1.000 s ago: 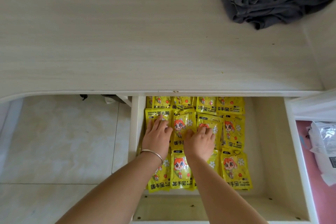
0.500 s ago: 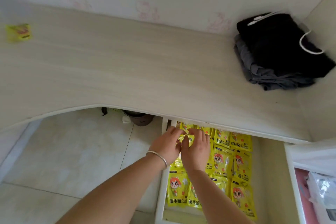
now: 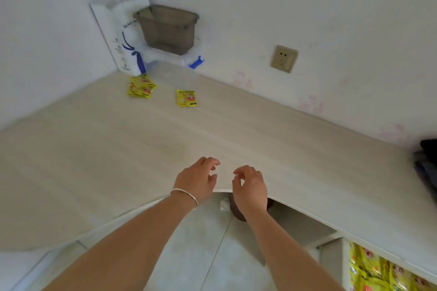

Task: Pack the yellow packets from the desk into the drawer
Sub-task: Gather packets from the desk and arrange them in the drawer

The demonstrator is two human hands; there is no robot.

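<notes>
A single yellow packet (image 3: pixel 186 98) lies flat on the pale wooden desk (image 3: pixel 118 149) near the back wall. To its left a small pile of yellow packets (image 3: pixel 141 86) sits in the far corner. My left hand (image 3: pixel 197 179), with a silver bracelet on the wrist, and my right hand (image 3: pixel 250 186) hover side by side over the desk's front edge, fingers loosely curled and apart, holding nothing. At the bottom right the open drawer (image 3: pixel 345 264) shows several yellow packets (image 3: pixel 378 271) packed inside.
A white plastic bag with blue print (image 3: pixel 132 38) and a grey bin (image 3: pixel 168 28) stand in the far corner. A wall socket (image 3: pixel 283 58) is on the back wall. Dark folded clothes (image 3: pixel 428 160) lie at the right edge. Tiled floor shows below the desk's curved edge.
Both hands have left the drawer and risen to the desk's front edge, empty. The view has swung up and left, bringing the far corner with the loose packets into sight.
</notes>
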